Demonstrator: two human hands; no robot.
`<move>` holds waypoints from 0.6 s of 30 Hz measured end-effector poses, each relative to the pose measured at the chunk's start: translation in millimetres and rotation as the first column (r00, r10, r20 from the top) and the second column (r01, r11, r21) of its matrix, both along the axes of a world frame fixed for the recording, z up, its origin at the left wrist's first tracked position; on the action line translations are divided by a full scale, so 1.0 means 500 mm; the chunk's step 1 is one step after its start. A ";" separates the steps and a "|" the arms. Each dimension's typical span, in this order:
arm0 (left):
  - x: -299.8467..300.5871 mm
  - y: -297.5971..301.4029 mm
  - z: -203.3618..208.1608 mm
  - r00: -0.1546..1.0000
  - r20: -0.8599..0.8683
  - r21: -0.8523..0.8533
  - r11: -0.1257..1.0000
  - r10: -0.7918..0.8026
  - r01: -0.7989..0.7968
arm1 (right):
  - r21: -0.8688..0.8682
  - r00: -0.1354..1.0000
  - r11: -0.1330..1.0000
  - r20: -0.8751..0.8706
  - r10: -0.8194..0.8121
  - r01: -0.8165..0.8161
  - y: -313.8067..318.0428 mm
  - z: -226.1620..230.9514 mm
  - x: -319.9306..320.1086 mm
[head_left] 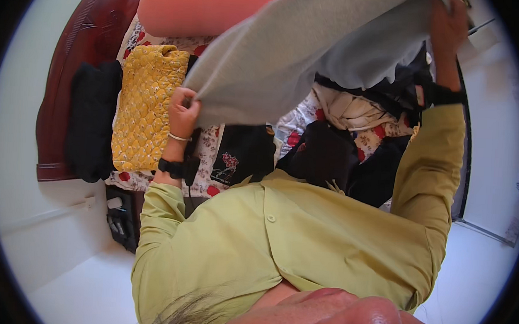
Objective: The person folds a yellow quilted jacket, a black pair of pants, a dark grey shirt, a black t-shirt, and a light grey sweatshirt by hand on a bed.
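A large grey cloth [264, 62] is stretched in the air over the bed, with its far part running out of the picture's top edge. My left hand [184, 112] pinches its near left corner, fingers closed. Raised higher at the far right, my right hand [448, 28] grips the other end; its fingertips are partly hidden and slightly blurred. Whether the cloth is a garment or a sheet I cannot tell. Below it lies a folded black garment [245, 152] with a pink flower design, beside a dark bundled garment [321, 156].
A folded yellow quilted cloth [148, 106] and a black folded pile [92, 121] lie at the left, by the dark red carved headboard [81, 41]. A pink rolled bundle [191, 9] rests at the back. Cream clothing [353, 111] lies on the flowered bedsheet [207, 147].
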State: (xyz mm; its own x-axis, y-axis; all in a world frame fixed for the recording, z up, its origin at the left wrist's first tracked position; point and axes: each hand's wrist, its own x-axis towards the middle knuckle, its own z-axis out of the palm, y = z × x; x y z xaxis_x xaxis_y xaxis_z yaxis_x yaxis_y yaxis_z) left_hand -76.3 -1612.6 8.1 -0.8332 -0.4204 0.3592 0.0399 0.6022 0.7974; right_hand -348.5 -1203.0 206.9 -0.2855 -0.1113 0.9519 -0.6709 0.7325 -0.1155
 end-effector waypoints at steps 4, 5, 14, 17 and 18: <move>0.004 -0.041 0.006 0.978 -0.190 -0.159 0.980 0.084 -0.115 | -0.019 1.000 1.000 -0.010 0.005 -0.005 0.029 0.044 0.163; 0.019 -0.061 -0.030 0.990 -0.132 -0.228 0.970 0.058 -0.087 | 0.051 0.997 0.996 -0.007 -0.078 0.078 0.050 0.024 0.206; 0.088 0.037 -0.125 0.866 0.278 -0.277 0.829 -0.415 0.487 | 0.405 0.657 0.565 0.659 0.365 -0.719 -0.114 -0.393 0.500; 0.061 0.126 -0.080 0.684 0.371 -0.337 0.596 -0.627 0.729 | 0.414 0.608 0.483 0.704 0.368 -0.772 -0.169 -0.456 0.538; 0.050 0.156 -0.079 0.619 0.410 -0.401 0.476 -0.670 0.782 | 0.416 0.600 0.473 0.716 0.357 -0.777 -0.174 -0.471 0.544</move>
State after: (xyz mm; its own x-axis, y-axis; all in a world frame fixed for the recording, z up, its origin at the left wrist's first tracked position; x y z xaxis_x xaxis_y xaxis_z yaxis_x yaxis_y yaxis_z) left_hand -51.3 -1534.7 -31.5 -0.8179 0.5625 0.1209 0.5543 0.7140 0.4276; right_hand -76.4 -1290.2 -28.5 -0.2661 -0.9213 0.2836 -0.9498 0.2003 -0.2405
